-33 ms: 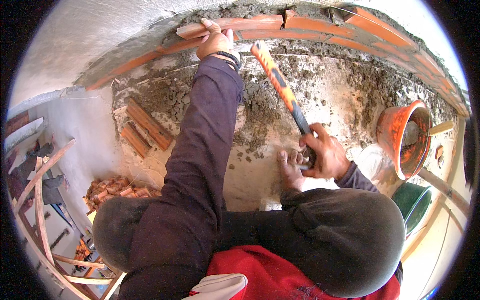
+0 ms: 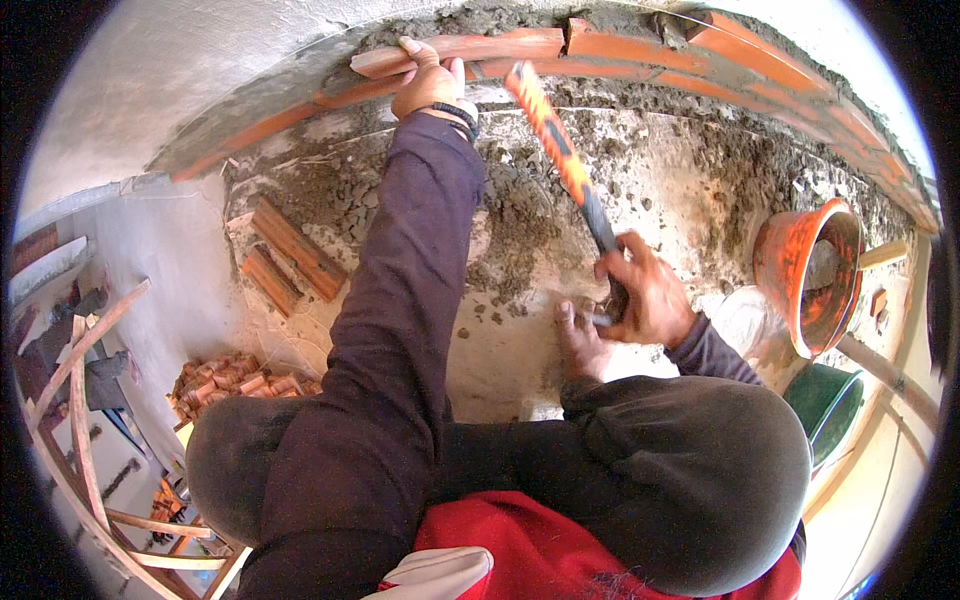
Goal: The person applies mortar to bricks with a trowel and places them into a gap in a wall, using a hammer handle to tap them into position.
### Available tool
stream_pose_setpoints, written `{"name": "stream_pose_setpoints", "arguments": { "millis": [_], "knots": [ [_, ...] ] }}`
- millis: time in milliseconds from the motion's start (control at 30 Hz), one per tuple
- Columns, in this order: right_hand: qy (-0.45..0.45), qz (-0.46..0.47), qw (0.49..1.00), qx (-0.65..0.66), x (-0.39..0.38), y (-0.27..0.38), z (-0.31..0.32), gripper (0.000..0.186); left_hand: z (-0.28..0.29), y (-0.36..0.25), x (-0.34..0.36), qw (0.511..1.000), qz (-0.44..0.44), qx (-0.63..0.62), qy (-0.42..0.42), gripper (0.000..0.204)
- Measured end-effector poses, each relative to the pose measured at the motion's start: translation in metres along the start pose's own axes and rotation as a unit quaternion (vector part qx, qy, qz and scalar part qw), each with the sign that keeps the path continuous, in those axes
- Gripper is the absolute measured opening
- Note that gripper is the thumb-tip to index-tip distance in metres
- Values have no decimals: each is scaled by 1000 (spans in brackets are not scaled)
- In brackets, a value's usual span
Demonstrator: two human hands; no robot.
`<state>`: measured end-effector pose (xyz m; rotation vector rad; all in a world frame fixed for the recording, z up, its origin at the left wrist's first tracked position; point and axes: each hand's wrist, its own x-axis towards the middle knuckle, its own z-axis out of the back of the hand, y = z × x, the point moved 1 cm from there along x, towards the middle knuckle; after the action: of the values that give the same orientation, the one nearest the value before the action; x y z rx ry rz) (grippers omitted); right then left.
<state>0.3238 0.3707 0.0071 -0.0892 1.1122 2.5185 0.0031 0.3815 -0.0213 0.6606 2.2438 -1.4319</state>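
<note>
My left hand [image 2: 428, 82] grips the left end of an orange brick [image 2: 500, 45], thumb on top and fingers at its near face. This brick lies on the upper course of a low brick wall [image 2: 630, 48], with grey mortar [image 2: 470, 18] behind it. Closed in my right hand [image 2: 652, 300] is a hammer [image 2: 560, 150], held low, near its mostly hidden head. Its orange-and-black handle points away from me, its pale end close to the wall's near face. Just left of that hand is my bare foot [image 2: 580, 340].
Two loose bricks [image 2: 300, 250] lie on the mortar-spattered floor at left, near a pile of broken bricks [image 2: 235, 385]. At right stand an orange bucket [image 2: 770, 260] and a green bucket [image 2: 825, 405]. Wooden poles [image 2: 80, 420] lean at far left. A string [image 2: 350, 35] runs along the wall.
The hammer's handle end has moved slightly away from me and to the right, nearer the wall. My right hand has shifted a little the same way. My left hand stays on the brick.
</note>
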Motion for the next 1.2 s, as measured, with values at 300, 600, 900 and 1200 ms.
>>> {"name": "stream_pose_setpoints", "arguments": {
  "millis": [300, 600, 900, 1200],
  "knots": [
    [11, -2, 999, 32, 0, -2, -10, 58, -1, -3, 5, 1000, -2, 21, -22, 88],
    [-15, -1, 999, 47, 6, 7, -4, 59, 3, -1, 12, 1000, 9, -6, 19, 82],
    [-8, 13, 999, 42, 14, 16, -1, 58, 12, 0, 22, 997, 5, 39, 62, 82],
    [4, -11, 1000, 21, 23, 22, 3, 58, 20, -10, 26, 997, 11, 67, 42, 59]
  ]
}}
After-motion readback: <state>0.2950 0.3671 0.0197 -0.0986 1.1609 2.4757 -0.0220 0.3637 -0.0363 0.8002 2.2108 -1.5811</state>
